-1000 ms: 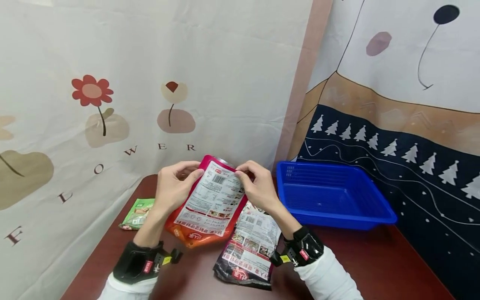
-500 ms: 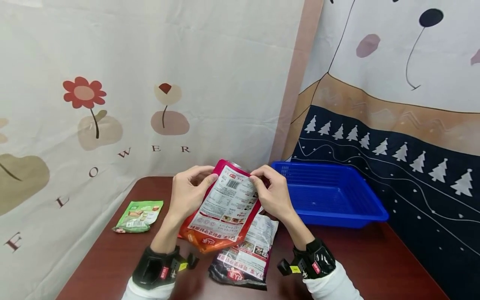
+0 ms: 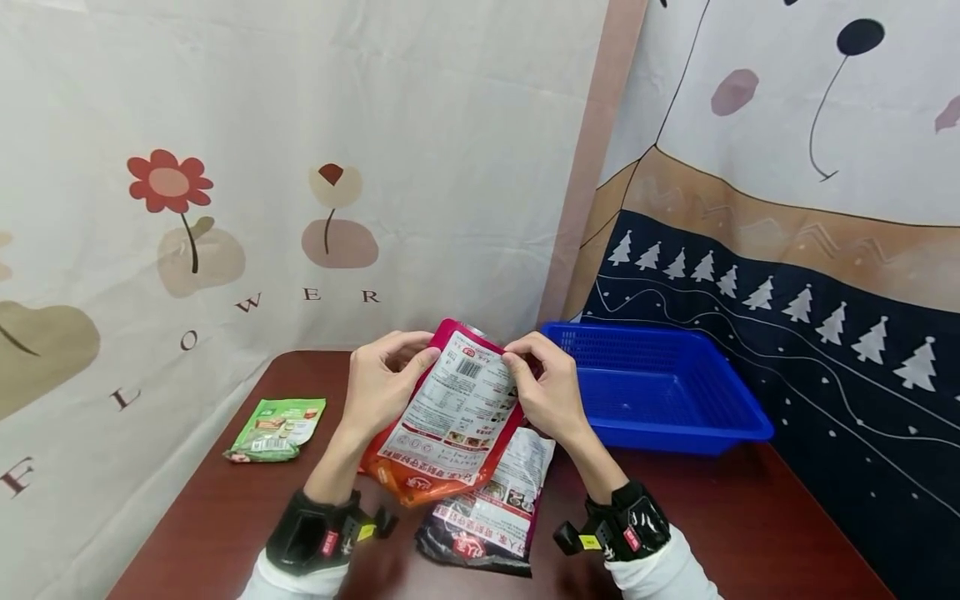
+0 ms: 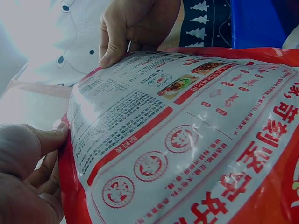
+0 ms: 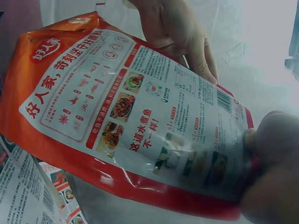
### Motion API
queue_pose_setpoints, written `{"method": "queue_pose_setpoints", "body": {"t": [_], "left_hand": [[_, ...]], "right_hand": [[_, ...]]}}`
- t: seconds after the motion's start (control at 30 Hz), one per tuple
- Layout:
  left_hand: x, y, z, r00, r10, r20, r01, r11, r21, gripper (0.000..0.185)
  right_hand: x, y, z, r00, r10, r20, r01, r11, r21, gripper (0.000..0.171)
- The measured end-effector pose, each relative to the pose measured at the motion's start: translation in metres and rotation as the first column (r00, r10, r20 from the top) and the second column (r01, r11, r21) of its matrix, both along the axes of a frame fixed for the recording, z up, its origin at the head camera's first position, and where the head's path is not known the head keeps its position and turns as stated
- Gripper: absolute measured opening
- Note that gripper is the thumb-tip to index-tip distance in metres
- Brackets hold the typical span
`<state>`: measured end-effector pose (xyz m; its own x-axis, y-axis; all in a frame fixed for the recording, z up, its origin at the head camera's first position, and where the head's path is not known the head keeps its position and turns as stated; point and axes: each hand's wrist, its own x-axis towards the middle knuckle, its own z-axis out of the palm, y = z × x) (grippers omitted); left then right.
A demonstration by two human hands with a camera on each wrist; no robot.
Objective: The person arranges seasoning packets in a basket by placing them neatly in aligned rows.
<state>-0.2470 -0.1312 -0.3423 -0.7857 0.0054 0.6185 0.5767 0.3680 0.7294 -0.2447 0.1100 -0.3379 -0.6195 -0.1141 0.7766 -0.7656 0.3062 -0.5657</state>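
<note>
A: What do we hold now?

B: We hold the red pouch (image 3: 450, 408) with both hands, in the lower middle of the frame, raised above the table (image 3: 225, 517). Its white printed side looks at us.

A: How are our fingers?

B: Our left hand (image 3: 382, 379) pinches the upper left edge of the pouch, thumb on the front. Our right hand (image 3: 547, 387) pinches the upper right edge in the same way.

A: And below it?

B: A black pouch (image 3: 487, 517) lies flat on the table, partly hidden behind the red one. A green packet (image 3: 276, 428) lies at the lower left, well apart. A blue basket (image 3: 720, 425) stands right of the middle, near our right hand.
</note>
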Motion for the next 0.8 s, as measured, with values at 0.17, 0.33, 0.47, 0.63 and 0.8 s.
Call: {"method": "queue_pose_setpoints", "body": {"t": [0.17, 0.33, 0.47, 0.63, 0.8], "left_hand": [[-0.003, -0.001, -0.001, 0.998, -0.051, 0.035, 0.052, 0.998, -0.023, 0.027], [-0.001, -0.004, 0.002, 0.984, -0.105, 0.144, 0.123, 0.985, -0.125, 0.041], [0.001, -0.01, 0.005, 0.969, -0.105, 0.223, 0.15, 0.97, -0.192, 0.05], [0.0, -0.017, 0.006, 0.963, -0.109, 0.247, 0.139, 0.984, -0.108, 0.058], [-0.004, -0.013, 0.003, 0.958, -0.164, 0.236, 0.139, 0.983, 0.122, 0.057]], "right_hand": [[-0.003, 0.001, 0.0, 0.999, -0.03, 0.014, 0.03, 0.999, -0.035, 0.004], [-0.019, 0.012, -0.009, 0.995, -0.085, 0.05, 0.091, 0.985, -0.146, 0.006], [-0.031, 0.024, -0.014, 0.989, -0.132, 0.072, 0.147, 0.955, -0.256, 0.008], [-0.035, 0.032, -0.013, 0.98, -0.15, 0.128, 0.19, 0.896, -0.402, 0.016], [-0.035, 0.031, -0.012, 0.967, -0.122, 0.223, 0.224, 0.823, -0.522, 0.023]]}}
